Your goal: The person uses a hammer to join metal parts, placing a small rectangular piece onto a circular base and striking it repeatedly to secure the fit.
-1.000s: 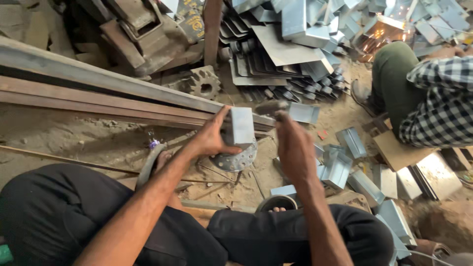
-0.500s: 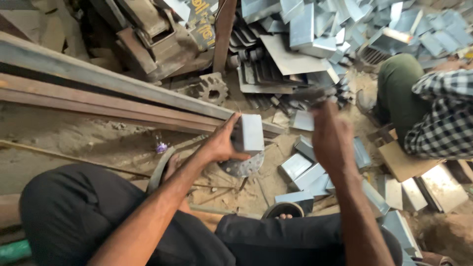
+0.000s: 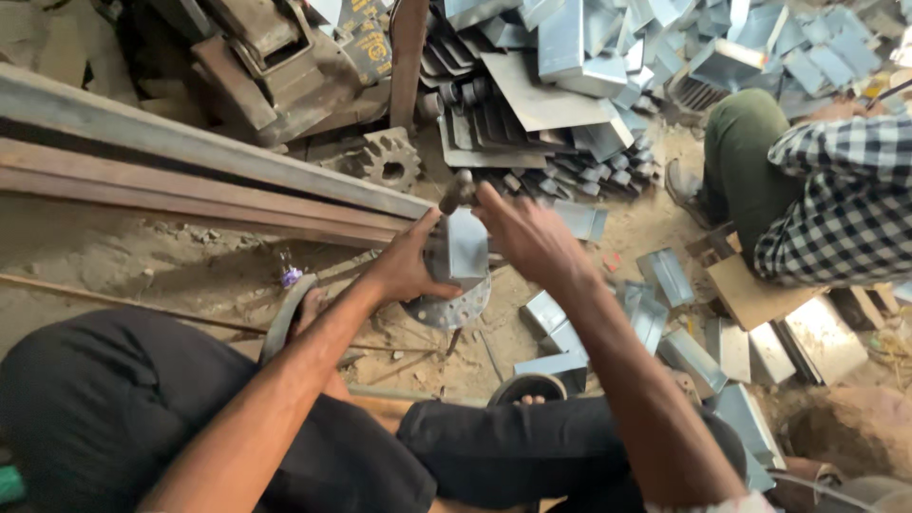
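**Folded metal box held on a perforated disc, hammer gripped above it**

A small folded grey sheet-metal box (image 3: 465, 245) is clasped upright by the left hand (image 3: 410, 266), fingers wrapped round its left side and thumb pressed low on its front. The box is stood on a round perforated metal disc (image 3: 451, 309) lying on the sandy floor (image 3: 142, 266), directly in front of the seated person's knees.

A dark-headed hammer (image 3: 459, 193) is gripped in the closed right hand (image 3: 532, 237), its head seen just above the box's top edge; contact cannot be made out.

Long rusty steel bars (image 3: 190, 180) are laid across the floor behind, with a rusty toothed gear (image 3: 385, 160) beyond them. More folded grey metal pieces (image 3: 665, 275) are scattered to the right, near a second person in a checked shirt (image 3: 845, 209).
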